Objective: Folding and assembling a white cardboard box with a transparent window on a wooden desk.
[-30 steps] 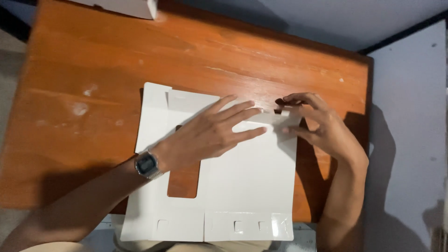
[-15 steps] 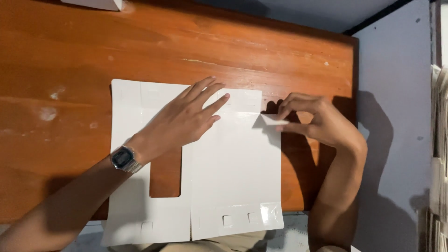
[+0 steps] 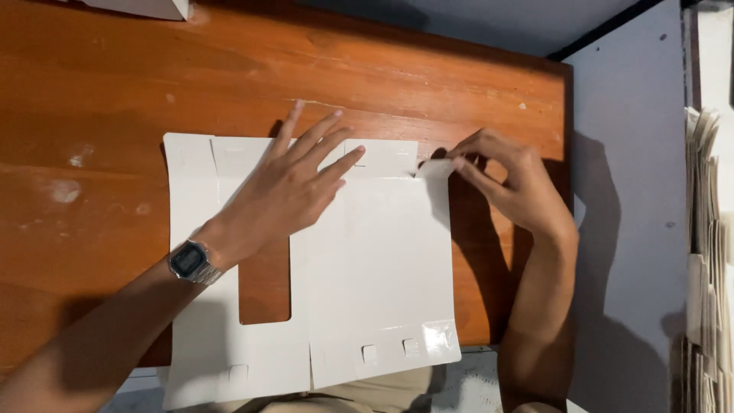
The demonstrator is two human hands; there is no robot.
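Note:
A flat white die-cut cardboard sheet (image 3: 382,260) lies on an orange-brown wooden table (image 3: 115,115), with a rectangular cut-out near its middle. My left hand (image 3: 290,187), a watch on its wrist, presses flat on the upper middle of the sheet with fingers spread. My right hand (image 3: 501,180) pinches a small flap (image 3: 436,174) at the sheet's upper right corner between thumb and fingers. The sheet's near edge hangs past the table's front edge over my lap.
A white box corner (image 3: 145,8) sits at the table's far left edge. A pale wall panel (image 3: 627,191) stands right of the table, and a stack of flat cardboard sheets (image 3: 707,252) lines the far right.
My left hand slid up and left on the sheet. The flap that my right hand held raised half a second ago now lies lower, near the sheet's corner. The view shifted, so everything sits further left.

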